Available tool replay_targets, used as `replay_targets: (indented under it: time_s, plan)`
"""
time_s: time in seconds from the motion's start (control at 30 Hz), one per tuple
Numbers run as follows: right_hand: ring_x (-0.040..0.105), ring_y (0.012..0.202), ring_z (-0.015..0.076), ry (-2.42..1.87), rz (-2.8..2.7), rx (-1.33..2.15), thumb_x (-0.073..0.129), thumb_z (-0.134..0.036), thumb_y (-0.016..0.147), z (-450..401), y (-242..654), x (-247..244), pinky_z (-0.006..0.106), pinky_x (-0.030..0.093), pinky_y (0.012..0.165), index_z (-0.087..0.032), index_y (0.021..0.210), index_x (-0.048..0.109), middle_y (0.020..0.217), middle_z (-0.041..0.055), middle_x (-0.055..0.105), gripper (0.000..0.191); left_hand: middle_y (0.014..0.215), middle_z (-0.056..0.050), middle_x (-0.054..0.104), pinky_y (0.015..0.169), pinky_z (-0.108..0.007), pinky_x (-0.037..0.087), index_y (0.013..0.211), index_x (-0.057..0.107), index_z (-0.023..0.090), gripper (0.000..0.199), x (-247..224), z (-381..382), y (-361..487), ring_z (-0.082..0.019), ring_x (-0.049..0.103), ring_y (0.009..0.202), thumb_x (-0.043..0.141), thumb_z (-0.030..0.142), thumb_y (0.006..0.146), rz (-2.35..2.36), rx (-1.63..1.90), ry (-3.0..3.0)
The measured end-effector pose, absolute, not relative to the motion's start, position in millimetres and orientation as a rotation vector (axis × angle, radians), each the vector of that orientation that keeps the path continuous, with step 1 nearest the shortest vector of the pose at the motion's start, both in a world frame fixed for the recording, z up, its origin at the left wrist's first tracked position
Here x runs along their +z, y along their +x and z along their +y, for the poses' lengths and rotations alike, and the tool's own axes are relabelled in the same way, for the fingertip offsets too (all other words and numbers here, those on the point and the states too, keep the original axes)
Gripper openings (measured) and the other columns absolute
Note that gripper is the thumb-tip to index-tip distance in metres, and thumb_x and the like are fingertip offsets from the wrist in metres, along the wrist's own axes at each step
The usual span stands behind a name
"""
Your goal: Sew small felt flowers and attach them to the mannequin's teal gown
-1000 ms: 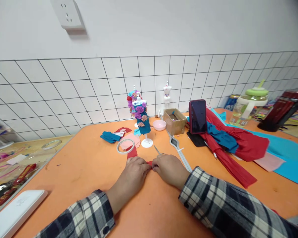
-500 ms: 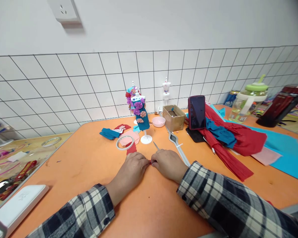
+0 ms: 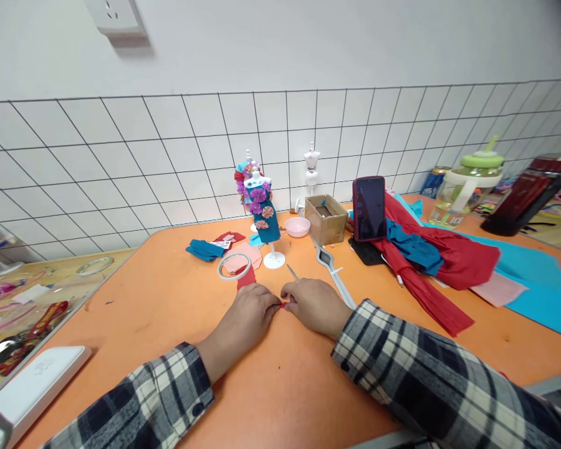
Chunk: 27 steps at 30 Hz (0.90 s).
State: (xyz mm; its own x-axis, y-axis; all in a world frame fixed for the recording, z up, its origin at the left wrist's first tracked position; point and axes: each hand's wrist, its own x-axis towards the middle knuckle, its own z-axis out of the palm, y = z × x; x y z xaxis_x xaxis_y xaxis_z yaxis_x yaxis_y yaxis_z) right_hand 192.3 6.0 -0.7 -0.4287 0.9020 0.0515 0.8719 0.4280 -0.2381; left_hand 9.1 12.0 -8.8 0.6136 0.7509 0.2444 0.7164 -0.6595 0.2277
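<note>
Both hands meet at the middle of the orange table. A small red piece shows between their fingertips, mostly hidden. My left hand pinches its left side, and my right hand has thumb and fingers closed at its right side. Just behind the right hand, a thin pointed tool lies partly covered. Flat red paper and a tape roll rest beyond the left hand. A small mannequin in a blue dress with purple and pink flowers stands behind the hands.
Behind are a pink bowl, a cardboard box and an upright phone. Crumpled red paper, a green-lidded bottle and a dark red flask stand or lie right. A white device lies front left.
The right hand's index finger has lifted slightly from the red piece, and a little more red shows between the hands. The whole view has shifted slightly.
</note>
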Motion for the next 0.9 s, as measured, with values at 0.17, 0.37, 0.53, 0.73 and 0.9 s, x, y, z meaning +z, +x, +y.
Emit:
replay_targets:
  time_s: [0.17, 0.37, 0.53, 0.73, 0.9]
  plan:
    - [0.061, 0.087, 0.0175, -1.558, -2.542, 0.233, 0.05, -0.029, 0.091, 5.0, 191.6, 1.5, 0.026, 0.038, 0.067, -0.024, 0.093, 0.069, 0.095, 0.004, 0.066, 0.02, 0.083, -0.006, 0.067, 0.076, -0.035, 0.043, 0.085, 0.071, 0.02, 0.023, -8.7, 11.0, 7.7, -0.02, 0.058, 0.082, 0.049, 0.02, 0.09, 1.222, 0.519, 2.767]
    - [0.06, 0.086, 0.0187, -1.485, -2.566, 0.112, 0.049, -0.028, 0.091, 0.9, 189.2, 1.0, 0.027, 0.04, 0.068, -0.021, 0.094, 0.069, 0.096, 0.0056, 0.063, 0.022, 0.108, -0.009, 0.06, 0.091, -0.046, 0.038, 0.099, 0.068, 0.021, 0.02, -4.0, 1.7, 7.3, -0.027, 0.051, 0.107, 0.055, 0.025, 0.085, 1.275, 0.603, 2.789]
    - [0.06, 0.082, 0.0187, -1.444, -2.582, 0.074, 0.046, -0.03, 0.092, 0.4, 187.9, -2.6, 0.028, 0.04, 0.065, -0.021, 0.094, 0.069, 0.095, 0.0049, 0.063, 0.024, 0.113, -0.006, 0.061, 0.099, -0.055, 0.025, 0.083, 0.071, 0.025, 0.016, -2.9, 0.0, 8.3, -0.029, 0.045, 0.117, 0.055, 0.026, 0.086, 1.334, 0.61, 2.873]
    - [0.061, 0.083, 0.0185, -1.44, -2.578, 0.098, 0.046, -0.029, 0.092, 0.4, 189.2, -3.3, 0.028, 0.04, 0.066, -0.023, 0.095, 0.068, 0.095, 0.0043, 0.063, 0.024, 0.109, -0.004, 0.065, 0.1, -0.059, 0.019, 0.083, 0.072, 0.027, 0.018, -2.7, 0.4, 7.7, -0.03, 0.047, 0.117, 0.055, 0.025, 0.088, 1.304, 0.594, 2.933]
    - [0.061, 0.082, 0.0186, -1.39, -2.569, 0.14, 0.047, -0.028, 0.09, 1.5, 186.1, -3.3, 0.028, 0.04, 0.066, -0.022, 0.095, 0.07, 0.094, 0.0052, 0.065, 0.023, 0.102, -0.004, 0.067, 0.097, -0.054, 0.029, 0.088, 0.07, 0.024, 0.018, -0.9, 1.6, 6.4, -0.028, 0.052, 0.11, 0.053, 0.022, 0.087, 1.178, 0.617, 2.98]
